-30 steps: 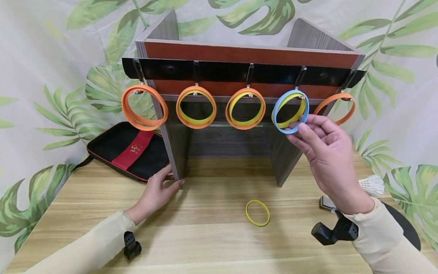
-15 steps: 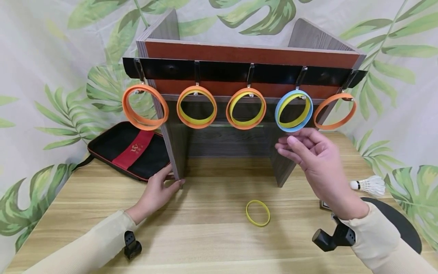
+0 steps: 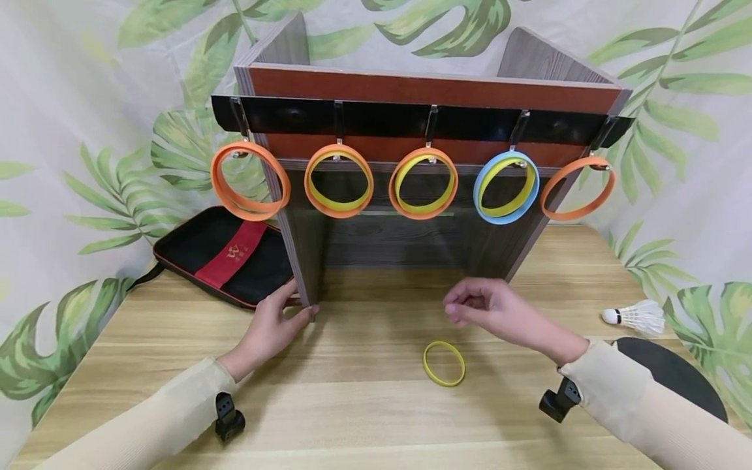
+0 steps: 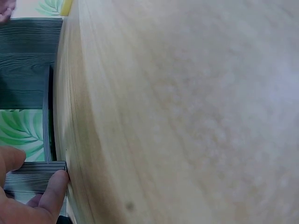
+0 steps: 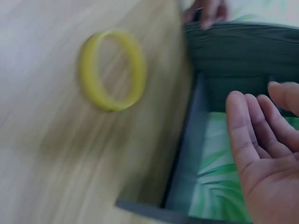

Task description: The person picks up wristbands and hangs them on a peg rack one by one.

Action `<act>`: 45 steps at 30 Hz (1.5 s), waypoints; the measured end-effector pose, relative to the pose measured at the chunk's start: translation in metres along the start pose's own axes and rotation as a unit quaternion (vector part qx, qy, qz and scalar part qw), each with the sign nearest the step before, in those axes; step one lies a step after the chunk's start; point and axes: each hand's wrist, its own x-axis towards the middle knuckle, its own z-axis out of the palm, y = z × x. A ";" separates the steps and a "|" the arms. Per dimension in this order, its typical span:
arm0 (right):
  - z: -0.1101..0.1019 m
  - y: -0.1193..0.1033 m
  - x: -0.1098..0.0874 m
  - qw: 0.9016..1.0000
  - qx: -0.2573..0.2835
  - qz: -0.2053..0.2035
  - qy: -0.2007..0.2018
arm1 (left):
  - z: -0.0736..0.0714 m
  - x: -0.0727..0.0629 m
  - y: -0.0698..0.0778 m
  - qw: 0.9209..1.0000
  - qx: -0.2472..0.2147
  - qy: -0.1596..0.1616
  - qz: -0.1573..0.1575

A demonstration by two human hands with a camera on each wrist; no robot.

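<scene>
My left hand [image 3: 267, 333] grips the lower front edge of the left side panel [image 3: 301, 267] of a grey wooden stand, with thumb and fingers on either side of it in the left wrist view. Nothing is in my right hand [image 3: 493, 312], which hovers over the table with loosely curled fingers. Just in front of it a thin yellow ring [image 3: 426, 364] lies flat; it is blurred in the right wrist view. On the stand's hooks hang orange rings [image 3: 267, 212], two of them paired with yellow ones, and a blue ring [image 3: 478, 189] together with a yellow one.
A black hook rail [image 3: 382, 123] runs across the stand's red front board [image 3: 435, 83]. Behind my left hand lies a black and red zip case [image 3: 182, 245]. To the right are a shuttlecock [image 3: 637, 317] and a dark round pad [image 3: 675, 375], partly under the right sleeve.
My right hand has let go of the blue ring, which now hangs on its hook, and has moved down and left towards the yellow ring on the table. The left hand stays put.
</scene>
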 end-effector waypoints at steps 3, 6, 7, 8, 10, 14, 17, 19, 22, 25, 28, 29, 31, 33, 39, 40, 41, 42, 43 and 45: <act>0.003 0.015 0.003 0.998 -0.054 0.004 -0.025 | 0.001 0.002 0.000 1.000 -0.001 -0.001 0.003; 0.007 0.029 0.005 0.994 -0.095 0.005 -0.047 | 0.001 0.003 -0.001 1.000 -0.006 -0.005 -0.002; 0.009 0.034 0.006 0.993 -0.106 0.004 -0.054 | 0.001 0.003 0.000 1.000 -0.006 -0.006 -0.001; 0.011 0.037 0.007 0.992 -0.115 0.004 -0.059 | 0.001 0.004 0.000 1.000 -0.006 -0.007 -0.001; 0.015 0.044 0.008 0.989 -0.131 0.003 -0.070 | 0.002 0.003 0.001 1.000 -0.007 -0.007 -0.005; 0.021 0.052 0.011 0.985 -0.145 0.004 -0.094 | 0.002 0.003 0.001 1.000 -0.005 -0.005 -0.005; 0.025 0.055 0.012 0.983 -0.151 0.001 -0.108 | 0.001 0.002 0.001 1.000 -0.007 -0.006 -0.005; 0.027 0.055 0.013 0.982 -0.153 0.002 -0.113 | 0.001 0.002 0.001 1.000 -0.007 -0.006 -0.004; 0.030 0.056 0.014 0.981 -0.156 0.006 -0.114 | 0.001 0.002 0.001 1.000 -0.007 -0.005 -0.003; 0.032 0.056 0.015 0.980 -0.158 0.008 -0.116 | 0.001 0.002 0.001 1.000 -0.005 -0.006 -0.005; 0.032 0.055 0.015 0.980 -0.162 0.008 -0.117 | 0.000 0.001 0.001 1.000 -0.006 -0.008 -0.007; 0.032 0.055 0.015 0.980 -0.161 0.008 -0.116 | 0.000 0.001 0.001 1.000 -0.006 -0.008 -0.008; 0.030 0.053 0.015 0.982 -0.152 0.011 -0.114 | 0.000 0.002 0.000 1.000 -0.007 -0.007 -0.008; 0.029 0.052 0.014 0.985 -0.125 0.027 -0.117 | 0.001 0.001 0.000 1.000 -0.007 -0.006 -0.008; 0.022 0.052 0.012 0.983 0.004 0.099 -0.154 | 0.001 0.001 -0.001 1.000 -0.004 -0.003 -0.006; 0.021 0.053 0.011 0.981 0.021 0.106 -0.161 | 0.001 0.001 0.000 1.000 -0.004 -0.002 -0.004; 0.019 0.053 0.011 0.979 0.039 0.113 -0.167 | 0.001 0.001 0.000 1.000 -0.003 -0.001 -0.002; 0.017 0.054 0.010 0.976 0.051 0.120 -0.172 | 0.001 0.001 0.000 1.000 -0.004 -0.001 -0.001; 0.015 0.054 0.010 0.975 0.060 0.124 -0.177 | 0.001 0.001 0.000 1.000 -0.004 0.000 0.000; 0.010 0.053 0.009 0.972 0.066 0.128 -0.185 | 0.001 0.001 0.000 1.000 -0.004 -0.001 0.000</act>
